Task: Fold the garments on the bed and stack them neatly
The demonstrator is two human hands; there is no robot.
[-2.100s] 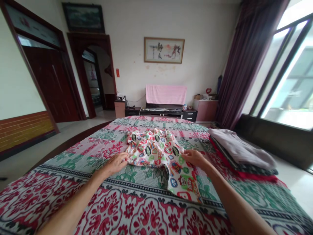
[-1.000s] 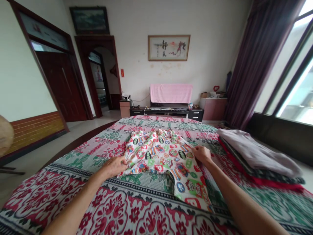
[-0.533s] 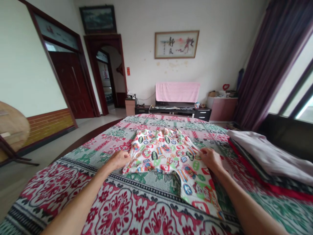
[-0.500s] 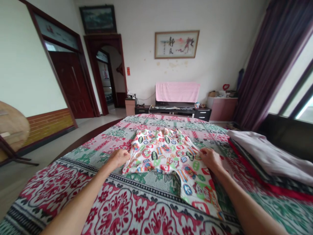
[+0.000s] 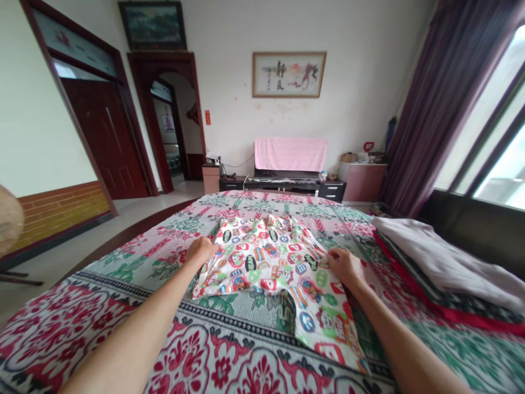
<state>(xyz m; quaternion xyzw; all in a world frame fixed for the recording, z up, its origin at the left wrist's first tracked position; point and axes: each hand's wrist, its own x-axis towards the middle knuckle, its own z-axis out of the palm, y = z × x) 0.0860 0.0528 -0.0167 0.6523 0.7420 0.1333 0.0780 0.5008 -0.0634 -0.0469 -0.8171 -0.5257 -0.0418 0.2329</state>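
Garment [image 5: 262, 262]: lying spread before us on the blanket [image 5: 197, 350].
Left hand [image 5: 200, 251]: we are touching its left edge; whether gripping, we cannot tell.
Right hand [image 5: 348, 268]: we are pinching its right edge, seemingly steadying it.
Pile [image 5: 451, 268]: sitting apart, apparently leaving us room.

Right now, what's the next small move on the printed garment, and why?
Probably draw the left side of the printed garment nearer with the left hand: the hand is at that edge, and that side ends farther away than the right.
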